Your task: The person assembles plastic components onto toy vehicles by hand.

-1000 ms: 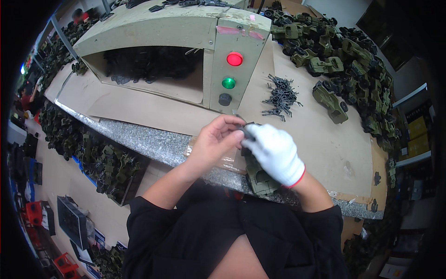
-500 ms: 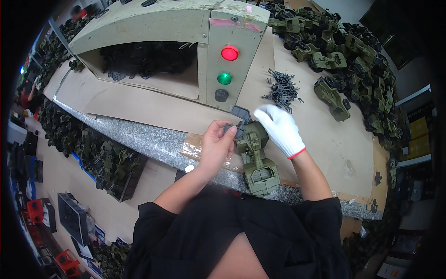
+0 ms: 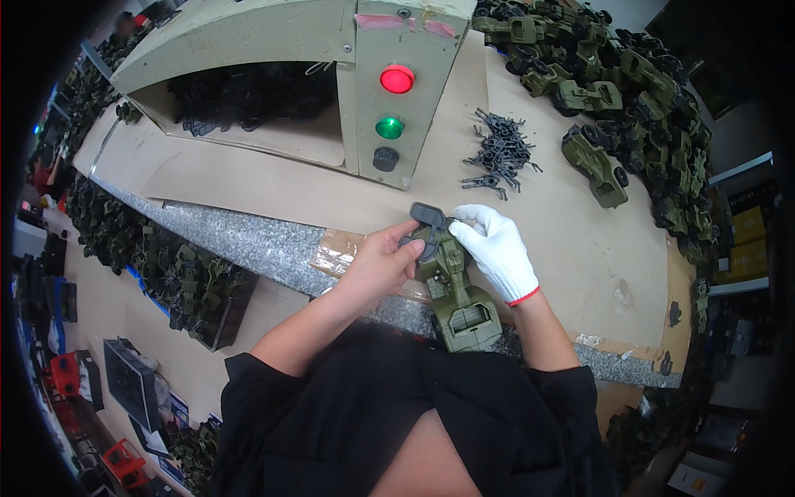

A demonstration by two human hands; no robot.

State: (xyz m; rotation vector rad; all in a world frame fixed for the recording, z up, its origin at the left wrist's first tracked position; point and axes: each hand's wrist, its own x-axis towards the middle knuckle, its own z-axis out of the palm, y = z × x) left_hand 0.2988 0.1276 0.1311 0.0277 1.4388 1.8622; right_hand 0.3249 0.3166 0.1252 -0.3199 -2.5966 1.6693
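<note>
An olive-green toy military vehicle [image 3: 460, 308] lies over the table's near edge, in front of my body. At its far end sits a dark grey plastic part [image 3: 427, 217] with flat panels. My bare left hand [image 3: 383, 263] pinches this grey part between thumb and fingers, against the vehicle's left side. My right hand [image 3: 497, 253], in a white glove with a red cuff, is at the vehicle's far right side. Its thumb and forefinger are pinched close to the grey part; whatever is between them is too small to make out.
A pile of small grey gun-like pieces [image 3: 503, 151] lies beyond my right hand. One green vehicle [image 3: 595, 166] lies apart from a large heap [image 3: 654, 124] at right. A pale machine housing [image 3: 385, 108] with red and green lights stands at the back. Bins of vehicles [image 3: 190, 290] stand at left.
My right hand has come nearer, down to the vehicle's far end beside the grey part. My left hand keeps its pinch on that part. The whole view has shifted slightly.
</note>
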